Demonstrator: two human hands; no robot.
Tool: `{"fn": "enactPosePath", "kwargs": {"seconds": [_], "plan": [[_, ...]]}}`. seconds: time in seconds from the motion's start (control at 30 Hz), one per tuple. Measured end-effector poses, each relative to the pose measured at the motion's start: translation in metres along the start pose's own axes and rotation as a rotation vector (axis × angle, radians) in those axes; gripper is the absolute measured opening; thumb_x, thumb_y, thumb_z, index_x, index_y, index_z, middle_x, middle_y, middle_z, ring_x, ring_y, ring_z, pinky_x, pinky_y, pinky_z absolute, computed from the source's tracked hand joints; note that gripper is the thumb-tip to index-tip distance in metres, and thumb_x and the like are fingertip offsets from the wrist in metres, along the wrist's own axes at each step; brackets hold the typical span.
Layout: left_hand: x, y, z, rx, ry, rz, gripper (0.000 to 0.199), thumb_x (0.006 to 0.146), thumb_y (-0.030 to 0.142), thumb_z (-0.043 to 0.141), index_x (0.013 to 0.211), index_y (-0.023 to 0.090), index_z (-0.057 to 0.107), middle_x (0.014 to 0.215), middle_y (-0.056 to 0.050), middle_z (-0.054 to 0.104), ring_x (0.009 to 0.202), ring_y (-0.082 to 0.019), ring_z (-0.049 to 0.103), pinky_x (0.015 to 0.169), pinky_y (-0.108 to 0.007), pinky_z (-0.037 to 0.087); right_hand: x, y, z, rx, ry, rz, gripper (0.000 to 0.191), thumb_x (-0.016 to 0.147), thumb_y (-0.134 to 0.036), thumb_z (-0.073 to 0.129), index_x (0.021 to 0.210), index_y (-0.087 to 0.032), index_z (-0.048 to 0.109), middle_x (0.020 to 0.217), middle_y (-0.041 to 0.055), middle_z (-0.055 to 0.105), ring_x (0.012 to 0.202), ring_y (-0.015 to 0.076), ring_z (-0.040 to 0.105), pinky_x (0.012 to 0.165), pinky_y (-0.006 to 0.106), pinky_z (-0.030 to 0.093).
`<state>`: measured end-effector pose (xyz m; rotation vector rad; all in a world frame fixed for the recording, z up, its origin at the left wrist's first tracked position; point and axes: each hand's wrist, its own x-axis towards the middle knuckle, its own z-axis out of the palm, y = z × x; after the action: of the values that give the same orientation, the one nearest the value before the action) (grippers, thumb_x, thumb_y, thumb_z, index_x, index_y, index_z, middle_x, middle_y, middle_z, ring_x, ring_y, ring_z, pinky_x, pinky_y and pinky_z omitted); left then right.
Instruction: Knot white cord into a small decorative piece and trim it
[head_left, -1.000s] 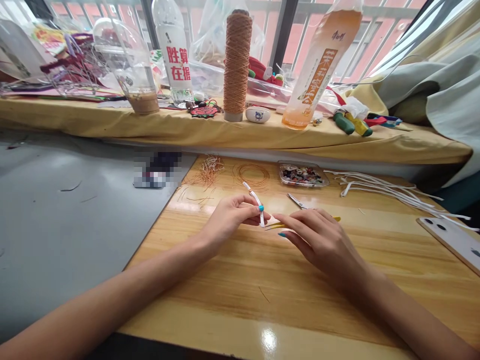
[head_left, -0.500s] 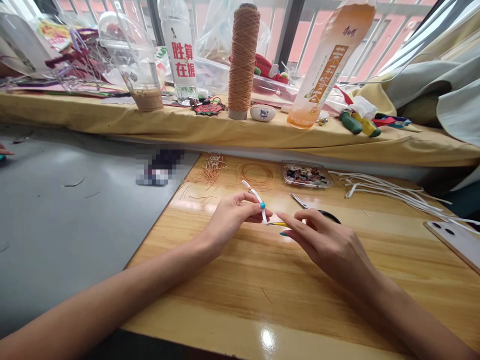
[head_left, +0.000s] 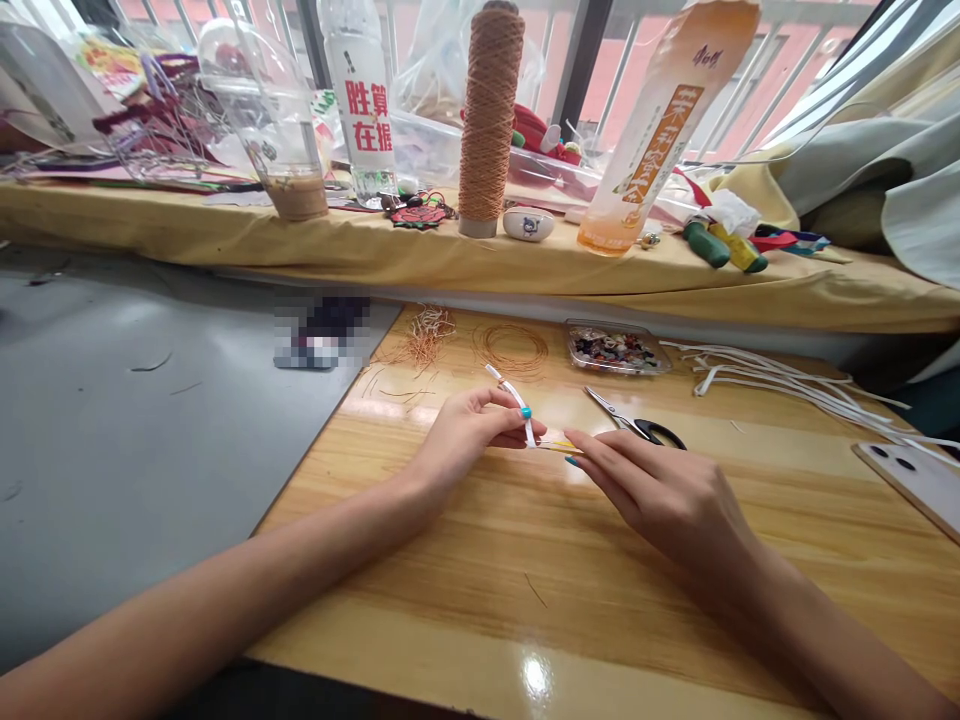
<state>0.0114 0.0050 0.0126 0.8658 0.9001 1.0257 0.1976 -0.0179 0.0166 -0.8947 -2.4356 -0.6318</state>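
Between the thumb and fingers of my left hand (head_left: 480, 425) is a thin white strip (head_left: 511, 388), tilted, with a bit of orange thread near its upper end. My right hand (head_left: 652, 475) pinches a slim yellow tool (head_left: 564, 446), which looks like tweezers. Its thin tip points left and reaches the strip's lower end, just below my left fingers. Whether the tip grips the strip is too small to tell. Scissors (head_left: 626, 416) with black handles lie on the wooden table (head_left: 450, 600) just behind my right hand.
Behind my hands are a coil of orange thread (head_left: 511, 350), a thread bundle (head_left: 427, 338), a bead box (head_left: 615, 350) and white strips (head_left: 787, 385). A phone (head_left: 911, 485) lies at the right. Bottles and a thread spool (head_left: 490, 125) stand on the cloth-covered ledge (head_left: 337, 245).
My right fingers have straightened and drawn together on the yellow tool, moving slightly right. More of the scissors shows. My left hand has barely moved.
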Motion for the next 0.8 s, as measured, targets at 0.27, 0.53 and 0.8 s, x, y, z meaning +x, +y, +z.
{"fn": "enactPosePath", "kwargs": {"seconds": [0.27,0.53,0.8], "plan": [[0.0005,-0.0017,0.0007,-0.02,-0.01,-0.009,0.011,0.066,0.016,0.06,0.07,0.012,0.05,0.06,-0.003,0.065,0.063,-0.013,0.061,0.075,-0.03,0.046,0.0008,-0.0037,-0.0026,0.044,-0.048,-0.039,0.026,0.082,-0.016,0.044,0.107,-0.014,0.052,0.088,0.0062,0.065,0.075,0.0128,0.059,0.059,0.022,0.042],[-0.0009,-0.0022,0.0006,0.052,-0.035,0.001,0.012,0.067,0.018,0.059,0.072,0.012,0.05,0.064,-0.003,0.065,0.064,-0.012,0.06,0.073,-0.028,0.045,0.0018,-0.0047,-0.0026,0.048,-0.012,-0.066,0.019,0.081,-0.013,0.046,0.098,-0.012,0.055,0.086,0.0063,0.065,0.074,0.0137,0.059,0.061,0.023,0.042],[-0.0004,-0.0075,-0.0012,0.232,-0.123,0.081,0.013,0.072,0.025,0.054,0.077,0.014,0.048,0.068,-0.003,0.063,0.067,-0.011,0.057,0.068,-0.027,0.044,0.0005,-0.0041,0.003,0.06,0.014,0.027,0.014,0.08,-0.012,0.044,0.081,-0.015,0.058,0.074,0.0042,0.063,0.066,0.0131,0.054,0.061,0.024,0.039]]}}
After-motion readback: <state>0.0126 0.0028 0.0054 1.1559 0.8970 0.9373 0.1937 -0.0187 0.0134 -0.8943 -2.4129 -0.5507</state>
